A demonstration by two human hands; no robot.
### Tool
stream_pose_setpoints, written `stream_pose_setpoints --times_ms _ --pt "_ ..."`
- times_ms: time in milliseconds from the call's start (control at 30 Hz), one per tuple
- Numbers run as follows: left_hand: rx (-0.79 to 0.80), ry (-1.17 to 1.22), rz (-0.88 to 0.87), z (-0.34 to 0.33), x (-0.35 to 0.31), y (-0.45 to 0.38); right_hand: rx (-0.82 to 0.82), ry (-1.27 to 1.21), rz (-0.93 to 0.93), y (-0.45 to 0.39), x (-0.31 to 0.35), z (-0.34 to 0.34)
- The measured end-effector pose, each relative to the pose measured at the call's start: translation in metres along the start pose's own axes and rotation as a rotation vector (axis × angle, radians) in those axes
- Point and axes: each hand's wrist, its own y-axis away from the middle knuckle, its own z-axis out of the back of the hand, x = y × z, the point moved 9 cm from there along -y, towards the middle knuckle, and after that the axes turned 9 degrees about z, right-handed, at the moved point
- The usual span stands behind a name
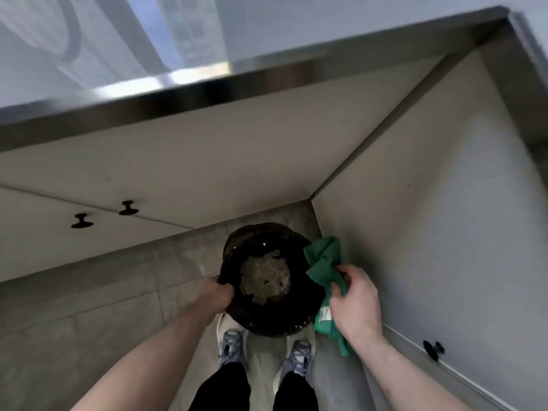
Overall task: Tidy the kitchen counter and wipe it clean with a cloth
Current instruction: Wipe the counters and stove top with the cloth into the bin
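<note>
**Cloth held over a bin at the inner corner of the counter**

Viewed from above, left to right. Two cabinet knobs (104,215) sit on the left cabinet front, below the counter edge (207,93). The left hand (218,295) has its fingers closed over the near-left rim of one dark round bin (268,280), which holds pale scraps; whether the bin is lifted or standing on the floor cannot be told. The right hand (357,301) grips one green cloth (324,268), fingers curled shut around its bunched middle. The cloth lies just beside the bin's right rim, its long axis running from the corner of the cabinets back toward the person; its far end touches or overlaps the rim, and its near end hangs below the wrist. A third knob (433,350) shows on the right cabinet front. Two shoes (264,348) stand below the bin. The right hand alone bears the cloth; the likely next move, shaking it out, would carry it leftward over the bin's mouth.
</note>
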Motion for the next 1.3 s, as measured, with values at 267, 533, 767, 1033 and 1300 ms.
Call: stream_pose_setpoints --times_ms 267,533,767,1033,1300 --pt "-0.006 -0.121 -0.105 -0.034 -0.009 -0.054 0.004 -0.008 0.015 -0.009 -0.029 -0.027" --pt "0.23 -0.117 -0.209 -0.059 0.0 -0.056 0.029 0.015 0.039 -0.004 -0.032 -0.031" --pt "0.033 -0.398 0.01 -0.005 0.028 0.017 0.045 -0.017 0.035 0.027 0.017 0.003" --pt "-0.024 -0.568 -0.044 0.096 0.021 0.203 0.121 -0.089 0.066 0.089 0.122 0.093" --pt "-0.041 -0.306 -0.278 0.193 -0.012 0.403 0.203 -0.145 0.32 0.145 0.249 0.193"
